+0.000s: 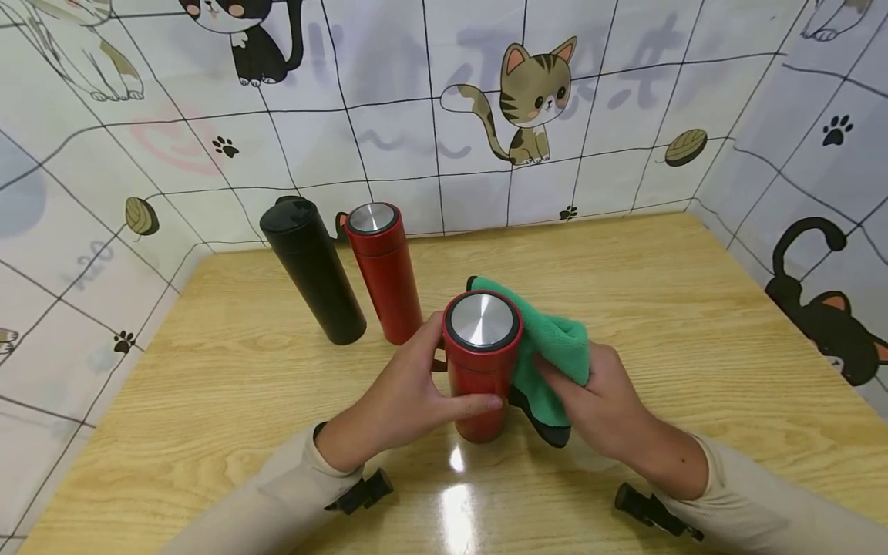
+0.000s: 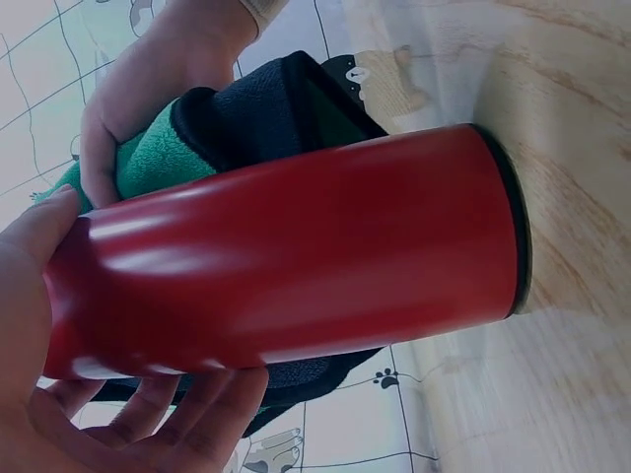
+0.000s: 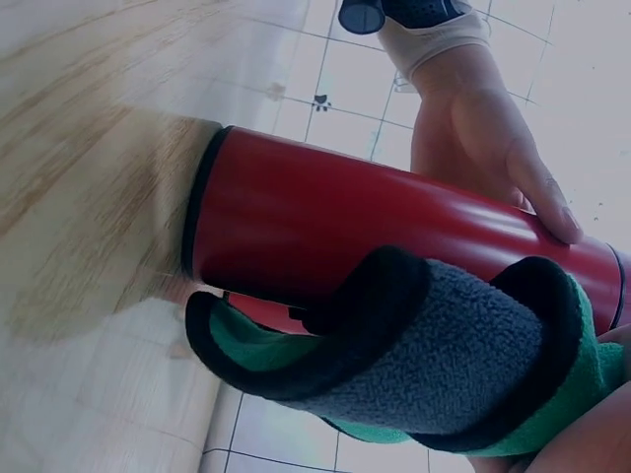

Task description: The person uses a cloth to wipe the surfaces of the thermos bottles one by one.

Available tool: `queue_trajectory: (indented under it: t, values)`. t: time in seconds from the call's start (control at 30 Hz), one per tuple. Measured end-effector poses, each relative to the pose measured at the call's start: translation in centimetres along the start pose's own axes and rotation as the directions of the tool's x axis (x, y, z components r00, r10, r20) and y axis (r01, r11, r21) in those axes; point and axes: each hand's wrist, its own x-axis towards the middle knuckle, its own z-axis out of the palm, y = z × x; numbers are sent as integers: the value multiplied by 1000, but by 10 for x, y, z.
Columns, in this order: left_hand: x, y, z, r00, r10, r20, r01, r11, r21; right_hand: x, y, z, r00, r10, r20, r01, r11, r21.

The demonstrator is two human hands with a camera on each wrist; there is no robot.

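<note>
The upright, red cylindrical silver-topped flask (image 1: 479, 378) stood at three o'clock from the left hand (image 1: 415, 391), nearer and curled round it, and nine o'clock from the right hand (image 1: 610, 407), which gripped a green-and-grey plush cloth (image 1: 555, 335). A pale wood-grain tabletop (image 1: 694, 308) lay beneath; a white cat-printed wall (image 1: 388, 69) rose at twelve.

In the head view, the front flask (image 1: 479, 381) conceals most fingers of the left hand (image 1: 412, 397); the cloth (image 1: 558, 343) conceals most fingers of the right hand (image 1: 607, 405). The lower edge crops the worktop (image 1: 597, 262), and the faint wall marks (image 1: 666, 38) are illegible. In the right wrist view, the right edge cuts off the front flask's top.
</note>
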Motion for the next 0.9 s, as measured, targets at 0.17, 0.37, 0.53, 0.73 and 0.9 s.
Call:
queue_trajectory:
  t: [0.17, 0.37, 0.53, 0.73, 0.9]
  values:
    - [-2, -1, 2, 1000, -10, -17, 10, 1000, 26, 3, -2, 1, 996, -85, -1, 85, 996, -2]
    - [-3, 0, 1, 1000, -11, -24, 12, 999, 42, 5, -3, 3, 968, -242, -64, 244, 969, 38]
    - [-2, 0, 2, 1000, 8, -23, -7, 999, 52, 4, -3, 2, 973, -227, -42, 229, 973, 40]
    - [-2, -1, 2, 1000, 2, -31, 0, 998, 65, 3, -2, 2, 983, -178, -40, 179, 984, 21]
    - [-2, -1, 2, 1000, 6, -24, -5, 998, 63, 4, -3, 2, 969, -230, -89, 234, 971, 40]
